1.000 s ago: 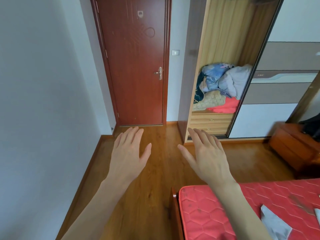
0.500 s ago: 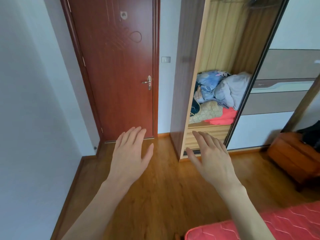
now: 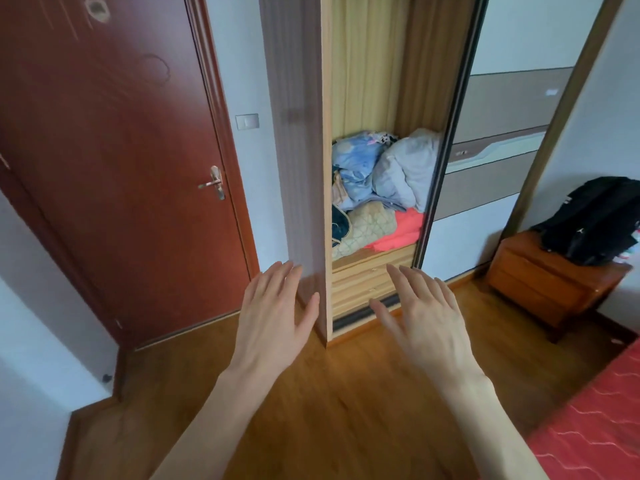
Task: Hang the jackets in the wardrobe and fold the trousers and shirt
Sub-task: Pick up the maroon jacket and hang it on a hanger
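Door (image 3: pixel 114 161) left of wardrobe (image 3: pixel 294 150) (bedding (image 3: pixel 398 174) inside).

Glossy wood floor (image 3: pixel 311 410), red-brown wooden door (image 3: pixel 121 150) with metal handle (image 3: pixel 213 183), soft cloth bedding (image 3: pixel 398 174)

Head view faces wardrobe (image 3: pixel 367 98) (angled down).

Open wardrobe (image 3: pixel 367 98) bay straight ahead, between its left side panel (image 3: pixel 294 168) and the slid-aside sliding door (image 3: pixel 498 140). Upper half of the bay free for reaching in. Lower half filled by piled bedding (image 3: pixel 398 171) resting on drawers (image 3: pixel 367 278). Bare wooden floor (image 3: pixel 329 410) below both raised, flat hands. Closed red door (image 3: pixel 121 150) on the left; nightstand (image 3: pixel 550 285) with black backpack (image 3: pixel 595 220) and red mattress (image 3: pixel 595 431) crowding the right.
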Motion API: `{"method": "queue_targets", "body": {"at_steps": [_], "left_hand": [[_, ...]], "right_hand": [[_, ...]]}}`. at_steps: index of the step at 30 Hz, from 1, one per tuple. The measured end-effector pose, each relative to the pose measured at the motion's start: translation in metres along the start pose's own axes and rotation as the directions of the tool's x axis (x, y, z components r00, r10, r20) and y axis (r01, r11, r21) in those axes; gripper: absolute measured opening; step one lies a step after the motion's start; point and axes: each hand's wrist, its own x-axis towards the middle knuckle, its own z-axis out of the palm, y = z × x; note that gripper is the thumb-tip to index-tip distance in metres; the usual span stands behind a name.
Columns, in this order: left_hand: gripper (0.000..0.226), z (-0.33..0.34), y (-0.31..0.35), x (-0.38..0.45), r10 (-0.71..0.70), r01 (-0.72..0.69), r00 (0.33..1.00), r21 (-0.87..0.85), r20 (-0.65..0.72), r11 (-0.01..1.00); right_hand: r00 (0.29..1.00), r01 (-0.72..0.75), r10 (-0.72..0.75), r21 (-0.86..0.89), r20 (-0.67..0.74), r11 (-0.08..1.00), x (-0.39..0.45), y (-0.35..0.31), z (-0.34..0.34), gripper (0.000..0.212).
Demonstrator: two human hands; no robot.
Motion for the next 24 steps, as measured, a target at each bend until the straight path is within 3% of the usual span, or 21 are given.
{"method": "queue_targets", "body": {"at_steps": [11,15,24], "left_hand": [[0.052,0.086,0.007,0.166,0.226,-0.221,0.974,-0.149,0.018,0.964],[0.051,0.122,0.022,0.212,0.296,-0.283,0.955,-0.211,0.034,0.936],[0.055,0.217,0.064,0.347,0.493,-0.455,0.869,-0.328,0.038,0.828]], "right_hand": [[0.969,-0.247,0.245,-0.047,-0.039,0.968,0.116,0.053,0.021,0.077],[0.924,-0.378,0.372,-0.058,-0.093,0.924,0.137,0.081,0.023,0.083],[0.802,-0.595,0.573,-0.142,-0.169,0.791,0.205,0.152,0.051,0.070]]}}
